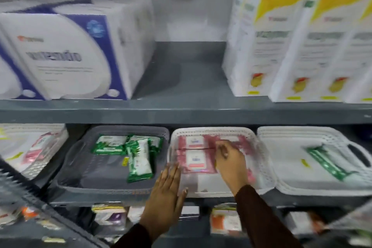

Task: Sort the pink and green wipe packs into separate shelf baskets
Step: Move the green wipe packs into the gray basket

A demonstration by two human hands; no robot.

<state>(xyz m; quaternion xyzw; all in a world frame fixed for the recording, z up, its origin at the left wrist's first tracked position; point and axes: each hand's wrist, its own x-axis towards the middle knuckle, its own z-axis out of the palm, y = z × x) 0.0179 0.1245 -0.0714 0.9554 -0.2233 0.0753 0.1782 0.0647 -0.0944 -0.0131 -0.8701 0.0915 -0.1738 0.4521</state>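
My right hand point(229, 159) reaches palm-down into the white perforated plastic basket point(261, 167), fingers curled over blurred pink wipe packs point(194, 160); whether it pinches one, I cannot tell. Those flat pink packs lie long axis left-right. My left hand point(167, 193) lies open and flat on that basket's front-left rim. Left of it, green wipe packs point(138, 159) sit in a grey plastic basket point(84, 177).

A: What sort of place?

B: Shop or stockroom. Grey metal shelving point(181, 110), several tiers.

A: Stock?

B: Identical boxed goods in rows – purple-white boxes point(66, 54), yellow-white boxes point(298, 42). Below, plastic baskets point(112, 189) w/ retail wipe packs point(138, 161). More packaged goods point(225, 221) on bottom tier.
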